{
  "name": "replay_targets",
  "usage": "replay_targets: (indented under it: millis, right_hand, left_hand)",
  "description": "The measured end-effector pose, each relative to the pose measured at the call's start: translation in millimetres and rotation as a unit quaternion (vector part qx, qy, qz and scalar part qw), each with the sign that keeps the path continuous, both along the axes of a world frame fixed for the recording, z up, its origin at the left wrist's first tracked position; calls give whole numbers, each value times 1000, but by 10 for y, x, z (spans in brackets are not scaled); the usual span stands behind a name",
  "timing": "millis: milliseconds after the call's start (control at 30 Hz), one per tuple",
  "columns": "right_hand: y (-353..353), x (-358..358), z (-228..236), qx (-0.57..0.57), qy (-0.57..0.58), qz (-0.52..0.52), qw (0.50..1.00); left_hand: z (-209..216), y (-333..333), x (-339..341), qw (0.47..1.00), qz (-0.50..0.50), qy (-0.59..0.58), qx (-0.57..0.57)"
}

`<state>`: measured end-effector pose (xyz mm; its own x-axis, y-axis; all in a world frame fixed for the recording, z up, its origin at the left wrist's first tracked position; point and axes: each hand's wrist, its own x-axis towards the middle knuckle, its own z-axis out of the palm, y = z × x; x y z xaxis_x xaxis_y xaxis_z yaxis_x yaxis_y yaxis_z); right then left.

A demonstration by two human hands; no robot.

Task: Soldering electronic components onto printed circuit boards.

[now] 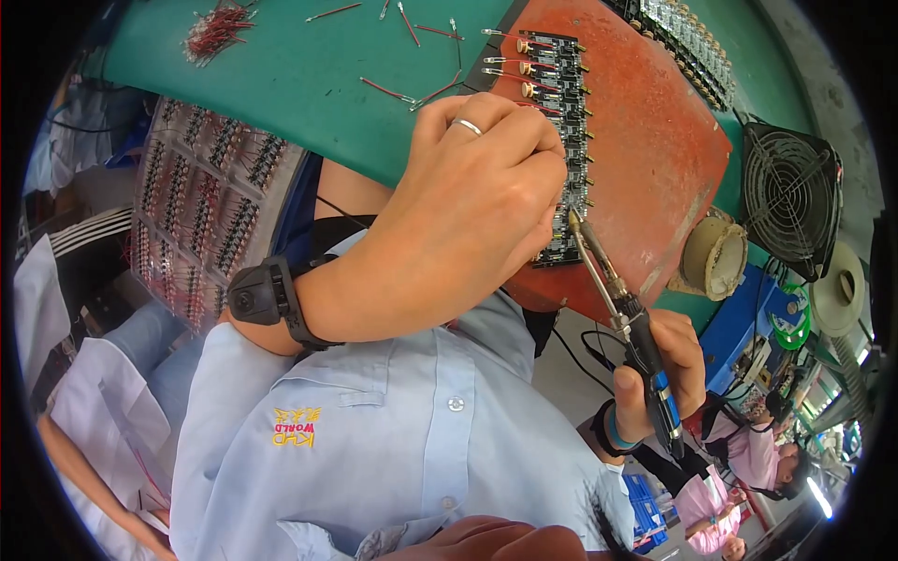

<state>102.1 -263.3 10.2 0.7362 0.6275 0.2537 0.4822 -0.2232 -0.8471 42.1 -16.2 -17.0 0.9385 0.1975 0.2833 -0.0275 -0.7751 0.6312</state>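
Note:
A row of small black circuit boards lies on a reddish-brown board. Red wires with clear tips stick out from its far left edge. My left hand, with a ring on one finger, is closed over the row's left side. Its fingertips are hidden, so what they pinch does not show. My right hand grips a soldering iron with a black and blue handle and a thin metal tube alongside its barrel. The iron's tip is at the row, just right of my left hand.
The reddish-brown board rests on a green mat with a pile of red wires and several loose ones. At right are a round tan holder, a black fan and a blue box. Trays of parts stand at left, near other people.

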Motion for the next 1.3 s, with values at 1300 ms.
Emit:
replay_targets:
  millis: [1300]
  right_hand:
    - [222, -1, -192, 159, 89, -111, 977]
  left_hand:
    - [-298, 800, -338, 989, 139, -37, 27]
